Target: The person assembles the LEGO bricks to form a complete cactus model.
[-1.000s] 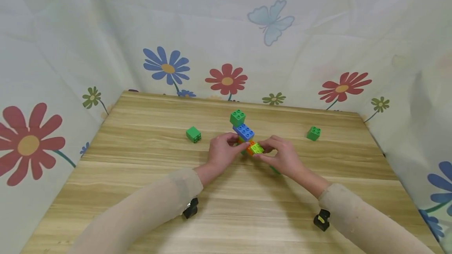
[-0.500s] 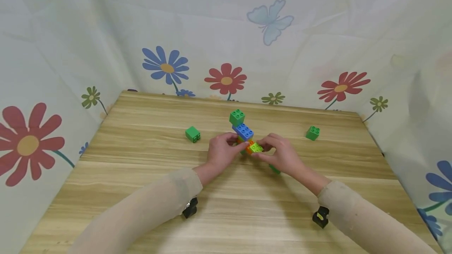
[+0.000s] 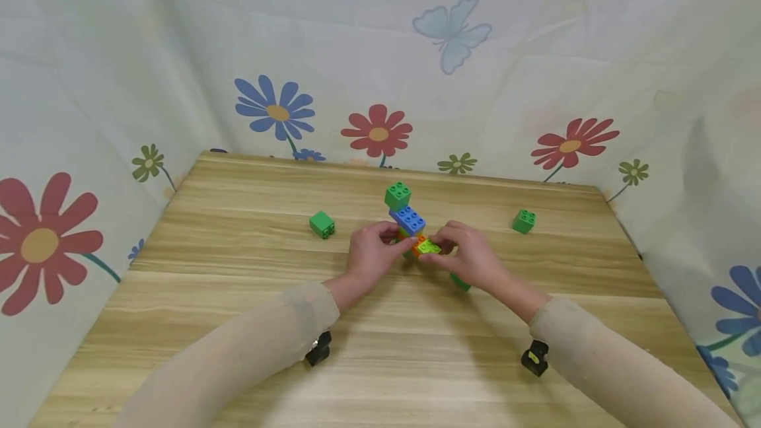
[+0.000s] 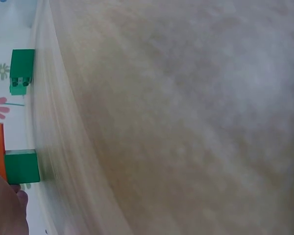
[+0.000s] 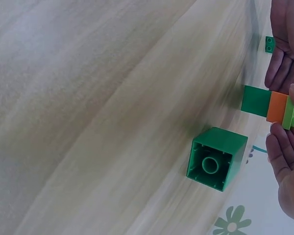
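Note:
My left hand (image 3: pixel 371 259) grips a stepped stack of toy building bricks at its lower part, thumb on the near side. At the stack's base is a green brick (image 4: pixel 22 166), with an orange brick (image 5: pixel 277 106) above it. My right hand (image 3: pixel 472 257) pinches a lime brick (image 3: pixel 427 247) between thumb and fingers, at the right end of the orange one. Higher up, a blue brick (image 3: pixel 407 219) slants toward the back left and carries a green brick (image 3: pixel 398 196) on its far end. Fingers hide part of the middle layers.
A green brick (image 5: pixel 218 159) lies on its side below my right hand, its hollow underside showing. Another green brick (image 3: pixel 322 224) lies tipped to the left, and a third green brick (image 3: pixel 524 221) stands at the right. Flowered cloth (image 3: pixel 333 32) surrounds the wooden table (image 3: pixel 380 362).
The right thumb and fingers have shifted slightly left with the lime brick. My left hand keeps its grip on the stack. The whole head view has drifted a little.

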{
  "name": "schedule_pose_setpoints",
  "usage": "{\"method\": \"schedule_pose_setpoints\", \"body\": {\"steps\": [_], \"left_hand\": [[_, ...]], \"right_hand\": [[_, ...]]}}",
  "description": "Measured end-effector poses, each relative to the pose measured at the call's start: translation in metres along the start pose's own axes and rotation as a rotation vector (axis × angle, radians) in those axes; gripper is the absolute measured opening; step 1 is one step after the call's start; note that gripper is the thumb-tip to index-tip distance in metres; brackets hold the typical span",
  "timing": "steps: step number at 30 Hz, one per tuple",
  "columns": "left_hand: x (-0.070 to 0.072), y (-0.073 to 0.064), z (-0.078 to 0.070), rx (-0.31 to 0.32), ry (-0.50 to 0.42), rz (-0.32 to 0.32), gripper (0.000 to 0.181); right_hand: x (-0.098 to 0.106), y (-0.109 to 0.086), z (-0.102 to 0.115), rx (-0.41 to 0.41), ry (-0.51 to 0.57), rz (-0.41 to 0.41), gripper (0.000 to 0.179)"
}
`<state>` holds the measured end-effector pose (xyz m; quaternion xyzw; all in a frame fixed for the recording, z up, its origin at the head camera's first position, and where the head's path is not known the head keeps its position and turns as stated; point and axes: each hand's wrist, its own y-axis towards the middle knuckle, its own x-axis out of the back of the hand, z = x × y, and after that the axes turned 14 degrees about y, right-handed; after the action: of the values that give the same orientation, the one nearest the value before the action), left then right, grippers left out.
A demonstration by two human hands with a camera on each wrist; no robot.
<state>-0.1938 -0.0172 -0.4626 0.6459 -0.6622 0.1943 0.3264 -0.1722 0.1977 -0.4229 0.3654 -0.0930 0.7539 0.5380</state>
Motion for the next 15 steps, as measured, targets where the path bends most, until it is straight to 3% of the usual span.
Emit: {"method": "schedule_pose_setpoints", "body": {"steps": [15], "left_hand": [[0.0019, -0.0003, 0.0024, 0.0, -0.056, 0.012, 0.034]], "right_hand": [[-0.0009, 0.0026, 0.0026, -0.002, -0.01, 0.015, 0.028]]}}
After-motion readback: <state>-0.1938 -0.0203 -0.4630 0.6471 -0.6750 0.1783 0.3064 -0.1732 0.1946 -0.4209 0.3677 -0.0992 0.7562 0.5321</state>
